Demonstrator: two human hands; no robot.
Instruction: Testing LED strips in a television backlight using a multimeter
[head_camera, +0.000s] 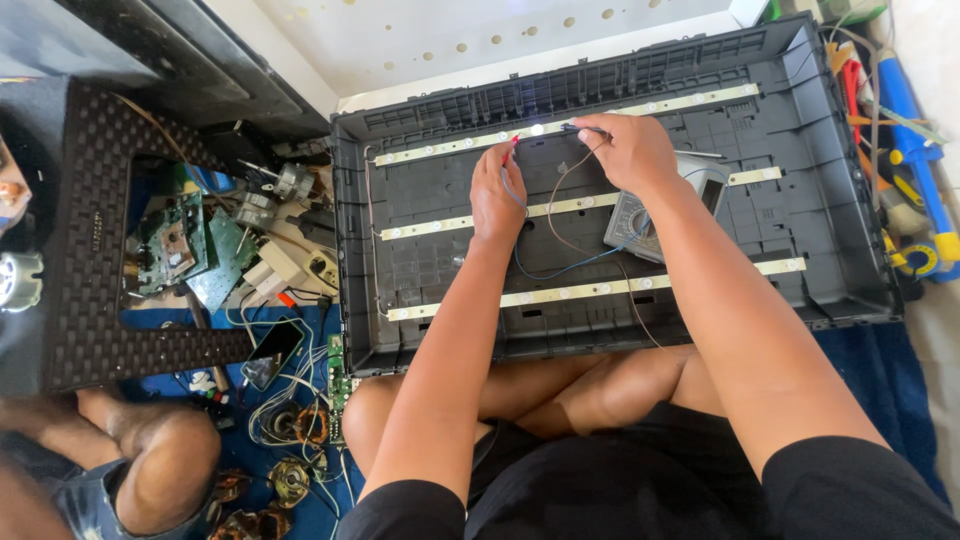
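A black plastic back panel (810, 230) of a flat screen lies open on the floor, with three pale LED strips across it. My left hand (497, 190) holds a red probe (512, 150) against the top strip (440, 151). My right hand (632, 148) holds a black probe (590, 129) on the same strip, just right of a lit LED (537, 129). A grey multimeter (628, 222) rests in the panel under my right wrist, with blue and brown leads (560, 262) trailing from it.
A white diffuser sheet (480, 40) lies behind the panel. Circuit boards (190, 250), a phone (272, 350), loose wires and motor parts crowd the floor at left, beside a dark woven stool (80, 250). Another person's knee (160, 450) is at lower left. Tools (915, 150) lie at right.
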